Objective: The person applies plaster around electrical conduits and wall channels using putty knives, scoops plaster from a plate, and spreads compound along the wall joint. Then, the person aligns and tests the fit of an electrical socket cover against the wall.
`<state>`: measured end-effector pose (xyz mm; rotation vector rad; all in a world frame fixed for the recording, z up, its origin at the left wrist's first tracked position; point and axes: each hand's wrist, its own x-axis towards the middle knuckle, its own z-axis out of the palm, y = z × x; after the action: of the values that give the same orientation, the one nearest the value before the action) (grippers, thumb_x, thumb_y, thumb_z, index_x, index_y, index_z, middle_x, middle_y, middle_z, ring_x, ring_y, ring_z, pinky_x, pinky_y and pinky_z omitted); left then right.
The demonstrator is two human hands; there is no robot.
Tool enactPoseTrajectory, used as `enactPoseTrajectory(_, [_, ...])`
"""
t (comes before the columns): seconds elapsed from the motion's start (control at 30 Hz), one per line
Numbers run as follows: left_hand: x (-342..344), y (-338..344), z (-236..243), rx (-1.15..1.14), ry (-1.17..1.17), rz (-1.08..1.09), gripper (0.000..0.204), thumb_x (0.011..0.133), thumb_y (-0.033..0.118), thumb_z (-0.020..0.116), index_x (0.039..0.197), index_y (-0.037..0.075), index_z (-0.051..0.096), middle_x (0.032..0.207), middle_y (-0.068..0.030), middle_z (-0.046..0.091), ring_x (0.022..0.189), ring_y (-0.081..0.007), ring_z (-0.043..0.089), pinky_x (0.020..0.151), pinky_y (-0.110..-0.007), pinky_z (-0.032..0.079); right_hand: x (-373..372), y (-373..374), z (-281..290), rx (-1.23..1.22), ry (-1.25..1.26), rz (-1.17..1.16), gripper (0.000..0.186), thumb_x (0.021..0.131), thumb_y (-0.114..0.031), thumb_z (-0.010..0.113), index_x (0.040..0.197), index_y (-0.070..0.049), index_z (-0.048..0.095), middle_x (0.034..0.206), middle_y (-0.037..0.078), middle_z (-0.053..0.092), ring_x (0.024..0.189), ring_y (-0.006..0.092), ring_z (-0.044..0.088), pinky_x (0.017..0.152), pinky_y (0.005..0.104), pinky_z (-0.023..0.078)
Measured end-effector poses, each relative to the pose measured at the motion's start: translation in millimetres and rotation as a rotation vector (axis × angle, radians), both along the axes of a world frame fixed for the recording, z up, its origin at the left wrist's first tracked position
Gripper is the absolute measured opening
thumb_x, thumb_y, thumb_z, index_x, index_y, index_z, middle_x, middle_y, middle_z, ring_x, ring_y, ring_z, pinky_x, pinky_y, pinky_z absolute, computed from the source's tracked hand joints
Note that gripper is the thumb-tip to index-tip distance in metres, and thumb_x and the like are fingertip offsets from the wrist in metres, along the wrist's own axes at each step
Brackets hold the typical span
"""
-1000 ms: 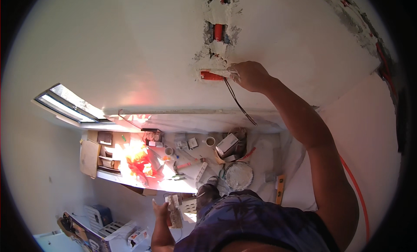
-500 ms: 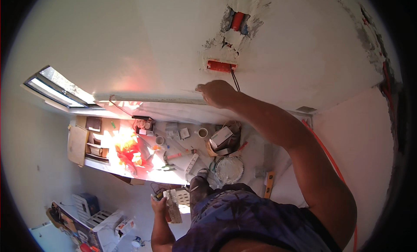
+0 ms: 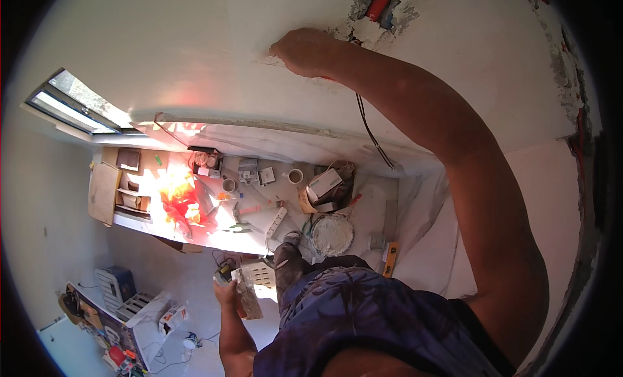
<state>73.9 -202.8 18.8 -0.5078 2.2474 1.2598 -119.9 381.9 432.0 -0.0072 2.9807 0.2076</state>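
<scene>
Rect. trowel [image 3: 249,298] at 7 o'clock, plaster-smeared; L hand [image 3: 226,292] gripping it. R hand [image 3: 306,52] at 12 o'clock, by wall [image 3: 214,72], fingers bent; can't tell what's held.

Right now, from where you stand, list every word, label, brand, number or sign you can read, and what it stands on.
No text can be read in this view.
White box in the bag: any print too small to read.
White package at lower left: markings too small and blurred.
Yellow level: any markings too small.
Plaster-smeared board by the left hand: no readable lettering.
</scene>
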Motion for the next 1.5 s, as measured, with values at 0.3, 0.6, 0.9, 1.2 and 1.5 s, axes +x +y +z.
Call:
enactPoseTrajectory(0.3, [25, -38, -47, 0.02, -0.07, 0.044, 0.091, 0.068, 0.01, 0.078, 0.142, -0.007, 0.027, 0.115, -0.0247, 0.054, 0.095, -0.0293, 0.057, 0.076, -0.037, 0.049, 20, -9, 29, 0.082, 0.056, 0.068, 0.022, 0.092, -0.009, 0.045, 0.105, -0.004, 0.062, 0.081, 0.014, 0.067, 0.078, 0.0313, 0.066, 0.072, 0.0451, 0.052])
enactPoseTrajectory(0.6, [-18, -6, 5, 0.183, 0.041, 0.05, 0.094, 0.066, 0.006, 0.079, 0.143, -0.007, 0.026, 0.123, -0.024, 0.054, 0.103, -0.0309, 0.058, 0.08, -0.037, 0.053, 103, 8, 112, -0.336, 0.464, 0.021, 0.038, 0.089, -0.027, 0.062, 0.116, 0.0, 0.058, 0.09, 0.017, 0.066, 0.083, 0.0319, 0.065, 0.077, 0.0423, 0.052])
enactPoseTrajectory(0.9, [-35, 28, 50, -0.081, 0.077, -0.134, 0.095, 0.067, 0.005, 0.077, 0.144, -0.009, 0.023, 0.125, -0.0234, 0.05, 0.096, -0.0296, 0.06, 0.077, -0.036, 0.053, 193, 81, 149, -0.196, 0.48, -0.374, 0.04, 0.088, -0.028, 0.064, 0.121, -0.005, 0.06, 0.106, 0.017, 0.067, 0.096, 0.0325, 0.065, 0.087, 0.0408, 0.049])
enactPoseTrajectory(1.2, [-47, 50, 72, 0.102, 0.102, -0.045, 0.082, 0.072, 0.007, 0.074, 0.141, -0.007, 0.032, 0.108, -0.0192, 0.059, 0.084, -0.0224, 0.062, 0.066, -0.033, 0.053, 271, 94, 155, -0.178, 0.915, -0.549, 0.049, 0.089, -0.033, 0.065, 0.124, 0.001, 0.055, 0.105, 0.017, 0.067, 0.096, 0.0256, 0.065, 0.085, 0.0367, 0.051])
enactPoseTrajectory(1.5, [-65, 64, 97, 0.157, 0.014, -0.196, 0.068, 0.084, 0.019, 0.067, 0.14, -0.004, 0.036, 0.085, -0.0163, 0.063, 0.053, -0.0161, 0.054, 0.043, -0.029, 0.044, 423, 55, -71, -1.973, 1.152, -0.897, 0.044, 0.092, -0.02, 0.061, 0.131, -0.003, 0.047, 0.111, 0.008, 0.063, 0.099, 0.0194, 0.063, 0.08, 0.0336, 0.053])
